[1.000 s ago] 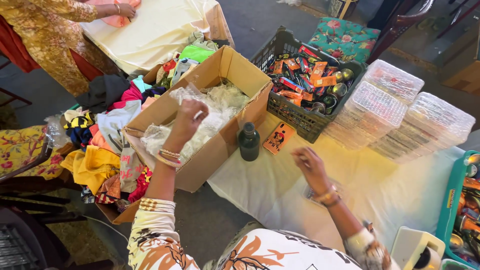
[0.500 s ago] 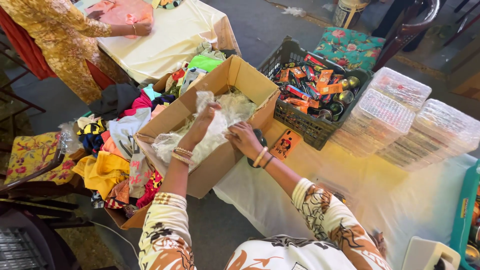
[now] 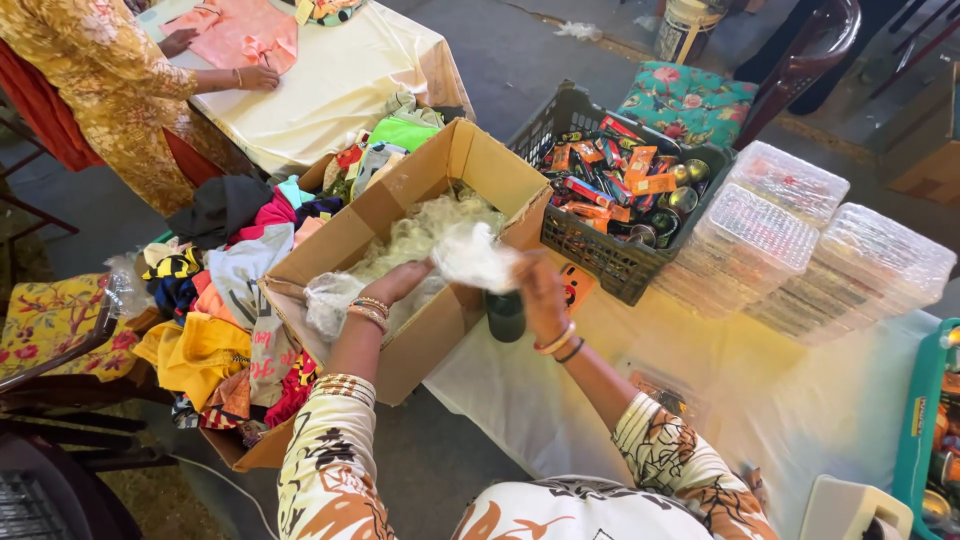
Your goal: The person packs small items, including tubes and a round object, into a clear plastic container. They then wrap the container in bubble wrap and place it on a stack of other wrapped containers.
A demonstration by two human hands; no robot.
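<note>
Left hand [image 3: 400,283] is over the open box [image 3: 440,330], fingers curled onto the pale fluffy stuffing [image 3: 420,235] inside; closed loosely on it, as far as the view shows. Right hand [image 3: 535,290] is blurred with motion at the box's right rim, pinched on a white tuft [image 3: 478,258] raised just above the fill. The tuft sits between the two hands, over the box's right half and not yet clear of the rim.

Dark bottle [image 3: 506,315] stands on the white-covered table [image 3: 620,400], touching or just beside the box wall, directly under the right wrist. Black crate [image 3: 580,240] of packets is to the right, stacked clear tubs [image 3: 800,240] beyond it. Clothes heap [image 3: 230,280] to the left of the box. Another person's hand [image 3: 258,77] rests on pink cloth on a far table.

Risks, judged:
- wrist or forearm knocks the bottle over, it stands so close below
- tuft tears or sheds, fibre is loose
- box sits partly off the table edge; a downward push by the left hand could tip it
</note>
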